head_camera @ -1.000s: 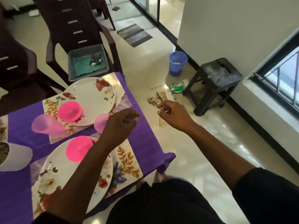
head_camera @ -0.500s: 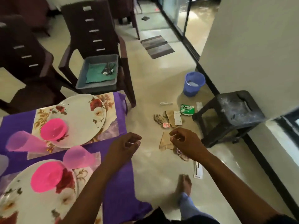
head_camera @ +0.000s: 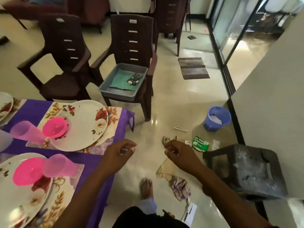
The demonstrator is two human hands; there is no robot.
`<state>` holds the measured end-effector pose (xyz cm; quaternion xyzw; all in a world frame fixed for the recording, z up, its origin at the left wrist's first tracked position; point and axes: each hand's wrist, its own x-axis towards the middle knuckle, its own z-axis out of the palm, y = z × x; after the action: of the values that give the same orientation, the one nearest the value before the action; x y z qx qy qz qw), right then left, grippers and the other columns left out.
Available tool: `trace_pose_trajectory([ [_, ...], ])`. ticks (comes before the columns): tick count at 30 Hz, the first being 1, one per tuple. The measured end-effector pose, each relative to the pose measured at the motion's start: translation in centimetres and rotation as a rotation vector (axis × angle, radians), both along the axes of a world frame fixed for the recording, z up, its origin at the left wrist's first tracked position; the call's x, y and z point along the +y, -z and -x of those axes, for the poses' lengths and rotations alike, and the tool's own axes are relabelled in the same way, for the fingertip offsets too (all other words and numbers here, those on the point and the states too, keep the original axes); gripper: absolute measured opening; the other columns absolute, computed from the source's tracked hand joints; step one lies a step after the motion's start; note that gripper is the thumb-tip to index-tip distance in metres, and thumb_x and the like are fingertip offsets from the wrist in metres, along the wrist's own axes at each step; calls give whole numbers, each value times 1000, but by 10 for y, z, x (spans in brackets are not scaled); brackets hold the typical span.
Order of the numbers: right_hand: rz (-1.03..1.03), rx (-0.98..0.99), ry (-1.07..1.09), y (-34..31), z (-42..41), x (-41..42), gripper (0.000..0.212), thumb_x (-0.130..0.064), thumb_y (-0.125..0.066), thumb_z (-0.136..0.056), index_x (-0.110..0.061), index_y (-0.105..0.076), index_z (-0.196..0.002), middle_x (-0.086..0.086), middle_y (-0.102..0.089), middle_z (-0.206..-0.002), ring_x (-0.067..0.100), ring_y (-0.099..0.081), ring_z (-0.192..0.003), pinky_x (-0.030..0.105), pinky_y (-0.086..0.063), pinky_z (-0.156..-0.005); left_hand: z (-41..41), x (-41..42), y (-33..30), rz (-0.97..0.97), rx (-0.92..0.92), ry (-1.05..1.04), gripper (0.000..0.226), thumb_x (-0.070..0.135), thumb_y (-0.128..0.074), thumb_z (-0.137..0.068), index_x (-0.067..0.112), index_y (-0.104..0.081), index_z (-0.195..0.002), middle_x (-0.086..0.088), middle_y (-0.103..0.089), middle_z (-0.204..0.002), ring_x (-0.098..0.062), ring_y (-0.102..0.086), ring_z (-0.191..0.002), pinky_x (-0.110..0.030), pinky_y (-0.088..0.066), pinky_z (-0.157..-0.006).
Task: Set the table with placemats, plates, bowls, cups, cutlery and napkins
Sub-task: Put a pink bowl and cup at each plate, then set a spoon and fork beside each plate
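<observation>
On the purple-covered table (head_camera: 32, 106), a floral placemat (head_camera: 51, 111) carries a flowered plate (head_camera: 87, 127) with a pink bowl (head_camera: 55, 127) on it; a pink cup (head_camera: 26, 133) lies on its side beside them. Nearer me, a second plate (head_camera: 24, 199) holds a pink bowl (head_camera: 28, 173) and a tipped pink cup (head_camera: 60, 165). A grey tub (head_camera: 123, 93) on a chair seat holds a green cloth (head_camera: 120, 79) and metal cutlery (head_camera: 134, 79). My left hand (head_camera: 120, 153) hovers past the table corner, my right hand (head_camera: 179, 152) over the floor. Both are loosely curled and hold nothing.
Dark plastic chairs (head_camera: 65, 51) stand beyond the table. A blue bucket (head_camera: 217, 119), a dark stool (head_camera: 250, 171) and scattered paper litter (head_camera: 200, 143) lie on the shiny floor to the right. A doormat (head_camera: 193, 68) lies by glass doors. My bare foot (head_camera: 146, 186) is below my hands.
The view has swung up and away from the table toward the chair with the tub. Both hands stay out in front, left hand now past the table's corner.
</observation>
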<state>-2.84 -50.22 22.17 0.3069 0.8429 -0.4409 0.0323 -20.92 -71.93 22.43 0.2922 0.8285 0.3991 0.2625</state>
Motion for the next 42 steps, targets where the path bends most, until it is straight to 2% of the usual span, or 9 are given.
trace_pose_trajectory([
  [3, -23, 7, -70, 0, 38, 26, 18, -34, -67, -96, -29, -69, -114, -14, -71, -95, 0, -65, -86, 27, -54, -83, 27, 22, 7, -3, -4, -42, 14, 21, -73, -96, 28, -76, -108, 13, -77, -101, -4, -71, -93, -26, -56, -82],
  [7, -57, 42, -93, 2, 104, 61, 15, -33, -68, -95, -29, -70, -110, -16, -71, -89, 0, -66, -83, 27, -54, -79, 81, 61, 13, -22, -49, -73, 21, 40, -70, -94, 33, -75, -113, 15, -75, -106, -8, -72, -96, -37, -61, -87],
  [13, -89, 7, -145, 1, 201, 103, 17, -32, -67, -97, -24, -73, -111, -10, -74, -100, 5, -67, -88, 28, -55, -82, 160, 113, 10, 14, -56, -77, 17, 30, -66, -100, 32, -74, -115, 16, -73, -109, -2, -67, -102, -21, -55, -88],
  [16, -119, -14, -169, 11, 262, 127, 17, -34, -67, -95, -26, -73, -109, -10, -74, -101, 7, -67, -90, 29, -54, -82, 208, 134, 12, 39, -104, -76, 17, 31, -65, -101, 31, -72, -116, 18, -71, -109, -1, -67, -101, -14, -52, -80],
  [22, -140, -25, -225, 24, 360, 162, 11, -34, -67, -91, -31, -74, -100, -13, -73, -93, 5, -65, -83, 24, -47, -71, 283, 163, 16, -4, -178, -130, 15, 25, -67, -100, 30, -75, -112, 13, -75, -107, -7, -71, -99, -31, -59, -91],
  [28, -149, -1, -335, 36, 469, 215, 11, -26, -68, -91, -26, -76, -97, -9, -74, -94, 8, -67, -84, 26, -51, -74, 355, 211, 29, -33, -183, -195, 14, 24, -69, -99, 30, -76, -110, 11, -75, -101, -7, -71, -94, -27, -57, -83],
  [35, -184, -67, -516, 72, 605, 299, 15, -21, -66, -92, -20, -77, -102, -3, -74, -98, 14, -66, -88, 30, -51, -76, 460, 287, 70, 25, -187, -352, 13, 27, -70, -97, 26, -77, -108, 10, -75, -102, -10, -70, -97, -45, -60, -93],
  [38, -208, -119, -573, 97, 650, 333, 18, -20, -65, -91, -20, -76, -106, -3, -73, -99, 13, -63, -86, 27, -44, -74, 493, 316, 90, 38, -226, -433, 20, 38, -65, -91, 28, -76, -105, 7, -77, -99, -13, -72, -96, -44, -60, -93],
  [42, -248, -251, -668, 160, 709, 379, 20, -22, -64, -89, -25, -73, -106, -2, -75, -105, 22, -68, -96, 33, -53, -80, 532, 352, 143, 90, -281, -516, 23, 43, -60, -87, 30, -75, -100, 8, -77, -96, -12, -73, -93, -42, -60, -91],
])
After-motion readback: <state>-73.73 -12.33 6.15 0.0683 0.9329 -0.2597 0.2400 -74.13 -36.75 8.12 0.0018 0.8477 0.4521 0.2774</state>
